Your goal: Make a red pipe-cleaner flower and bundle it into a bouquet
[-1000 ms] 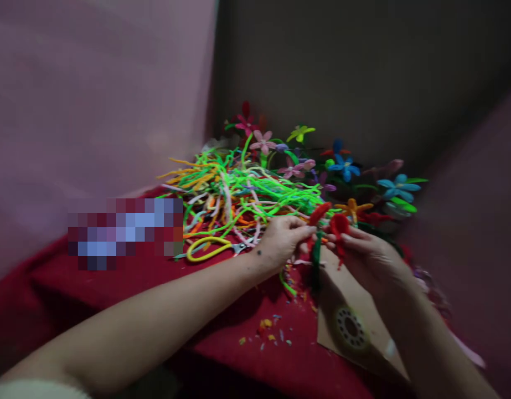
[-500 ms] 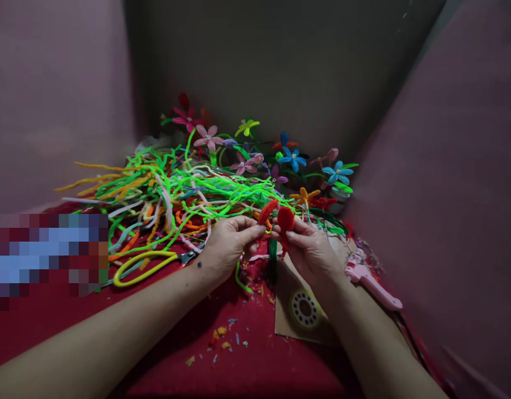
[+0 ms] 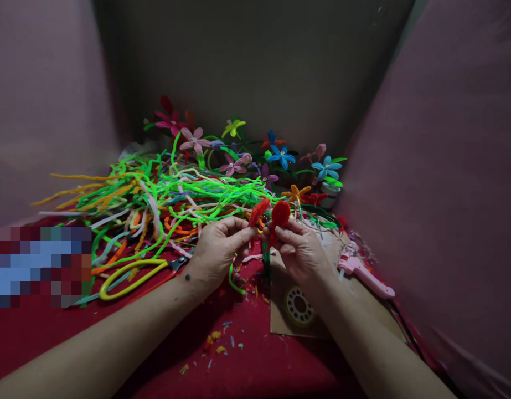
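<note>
Between thumb and fingers, my left hand [image 3: 228, 241] pinches a red fuzzy pipe-cleaner petal [image 3: 260, 211]. A second red pipe-cleaner petal [image 3: 280, 213], rounder and facing me, is pinched in my right hand [image 3: 299, 244]. The two petals stand side by side with a small gap between them. Behind both hands lies a large heap of pipe cleaners [image 3: 213, 191], mostly bright green, with orange, pink and white ones. Dark green strands [image 3: 266, 263] hang below the fingers; what they join to is hidden.
Yellow-handled scissors [image 3: 133, 280] lie left of my left wrist. A tape roll [image 3: 300, 306] sits on cardboard [image 3: 280, 324], partly behind my right forearm. A pink glue gun [image 3: 365, 271] with a cord lies right. Finished pipe-cleaner flowers [image 3: 282, 157] stand behind. Fuzzy scraps [image 3: 216, 337] dot the red cloth [image 3: 238, 371].
The whole view has shifted, so the things appear farther left. Both hands keep their pinch, and the red petals have turned slightly, the left one showing more of its broad side.
</note>
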`<state>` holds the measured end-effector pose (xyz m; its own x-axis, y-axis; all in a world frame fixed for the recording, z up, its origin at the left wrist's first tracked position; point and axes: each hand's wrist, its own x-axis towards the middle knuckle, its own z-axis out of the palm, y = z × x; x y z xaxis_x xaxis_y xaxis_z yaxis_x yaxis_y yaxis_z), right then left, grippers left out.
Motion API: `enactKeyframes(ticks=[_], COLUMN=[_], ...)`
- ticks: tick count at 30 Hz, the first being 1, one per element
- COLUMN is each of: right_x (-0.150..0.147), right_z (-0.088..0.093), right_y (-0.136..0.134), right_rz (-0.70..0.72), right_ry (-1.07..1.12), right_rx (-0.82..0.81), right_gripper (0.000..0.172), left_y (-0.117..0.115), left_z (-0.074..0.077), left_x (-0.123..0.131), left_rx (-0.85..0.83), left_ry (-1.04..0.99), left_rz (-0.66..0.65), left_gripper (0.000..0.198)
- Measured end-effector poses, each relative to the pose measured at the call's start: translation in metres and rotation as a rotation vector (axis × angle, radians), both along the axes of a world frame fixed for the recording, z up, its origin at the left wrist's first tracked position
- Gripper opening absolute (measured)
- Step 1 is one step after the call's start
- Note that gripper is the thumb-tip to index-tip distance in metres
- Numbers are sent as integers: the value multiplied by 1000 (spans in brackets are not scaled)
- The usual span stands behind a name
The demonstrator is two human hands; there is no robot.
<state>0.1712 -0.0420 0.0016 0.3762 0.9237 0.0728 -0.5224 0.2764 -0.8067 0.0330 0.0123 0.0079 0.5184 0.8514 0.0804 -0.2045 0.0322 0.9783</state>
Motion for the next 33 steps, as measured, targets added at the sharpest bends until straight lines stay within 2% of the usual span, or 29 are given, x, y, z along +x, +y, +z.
enactKeyframes(ticks=[7, 11, 22, 29, 33], right_x=[-6, -10, -9, -8, -8], right_z=[-1, 4, 1, 1, -1], right_y=[0, -3, -4, -6, -6], right_rz=[-88, -61, -34, -1, -19], right_ry=[76, 98, 24, 117, 100], right_rx=[-87, -134, -91, -67, -92], right_gripper=[20, 21, 23, 18, 21], left_y=[-4, -7, -6, -7, -5], left_z=[3, 3, 3, 4, 4], left_x=[0, 0, 0, 0, 0], left_rx=[78, 100, 98, 67, 56], left_ry=[6, -7, 12, 29, 34], left_rz=[56, 71, 39, 41, 54], left_gripper=[20, 20, 20, 20, 20])
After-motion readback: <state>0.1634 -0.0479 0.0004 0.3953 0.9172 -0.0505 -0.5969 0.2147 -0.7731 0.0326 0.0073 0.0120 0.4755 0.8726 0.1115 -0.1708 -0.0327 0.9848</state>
